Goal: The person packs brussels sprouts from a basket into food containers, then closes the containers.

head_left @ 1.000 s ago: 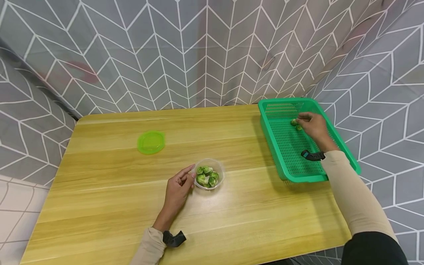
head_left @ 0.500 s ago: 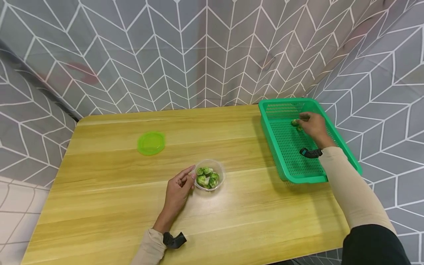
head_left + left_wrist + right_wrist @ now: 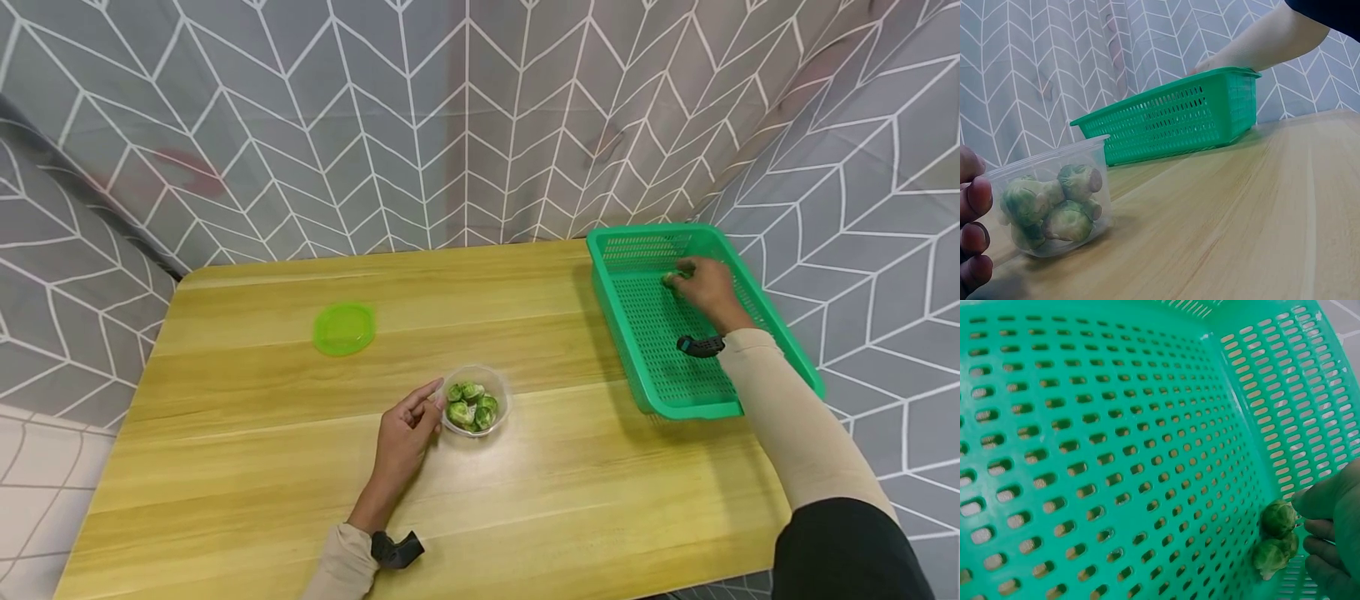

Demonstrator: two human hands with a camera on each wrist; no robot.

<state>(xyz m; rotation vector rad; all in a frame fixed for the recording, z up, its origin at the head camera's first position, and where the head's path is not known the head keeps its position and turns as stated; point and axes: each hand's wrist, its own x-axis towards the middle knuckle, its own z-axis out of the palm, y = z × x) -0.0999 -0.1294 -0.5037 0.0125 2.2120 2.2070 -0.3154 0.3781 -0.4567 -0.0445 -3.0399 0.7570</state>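
Several green Brussels sprouts lie inside a clear plastic container on the table. My left hand holds the container's left rim between thumb and index finger. In the left wrist view, curled fingers show beside the container wall. Over at the right, my right hand reaches down into a green plastic basket. Its fingertips are at a small cluster of Brussels sprouts near the basket's far end. The right wrist view shows these sprouts beside the thumb and fingers, not enclosed by them.
A translucent green lid lies flat on the wooden table, back left of the container. The basket's raised walls surround the right hand. Grey patterned curtains hang behind and to the right of the table.
My right hand has shifted slightly within the basket and now covers more of the sprouts in the head view. The left hand and container stay in place.
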